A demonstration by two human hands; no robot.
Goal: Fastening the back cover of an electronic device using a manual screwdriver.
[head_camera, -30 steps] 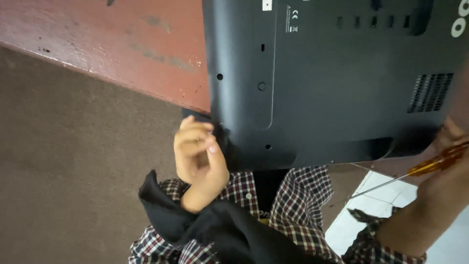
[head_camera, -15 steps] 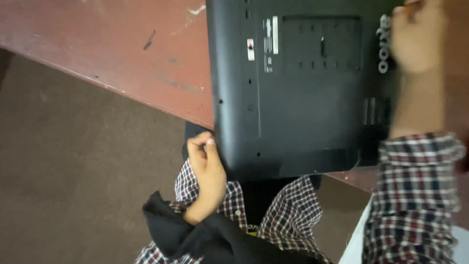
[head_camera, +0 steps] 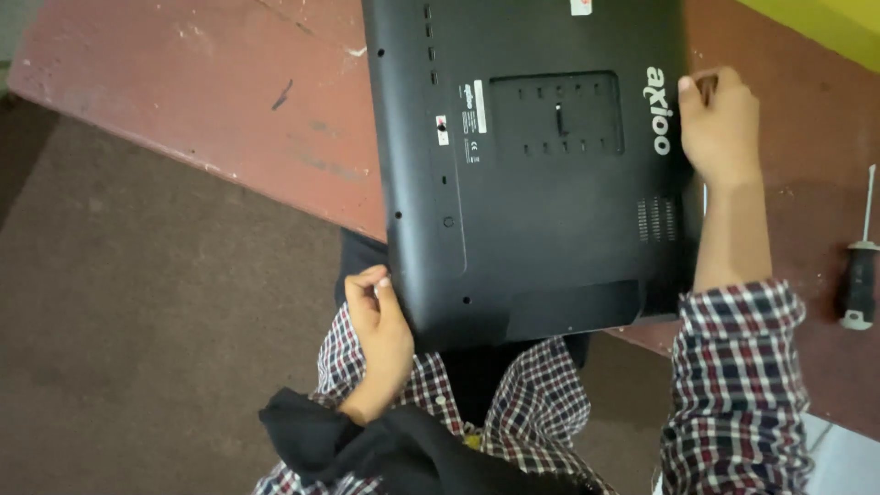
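Monitor (head_camera: 541,174) face-down on red table (head_camera: 229,101), L hand (head_camera: 378,321) gripping bottom-left corner, R hand (head_camera: 720,124) closed on right edge, screwdriver (head_camera: 860,266) lying nearby, untouched.

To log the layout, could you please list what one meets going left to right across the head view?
Left hand → black monitor back → right hand → screwdriver on the red table.
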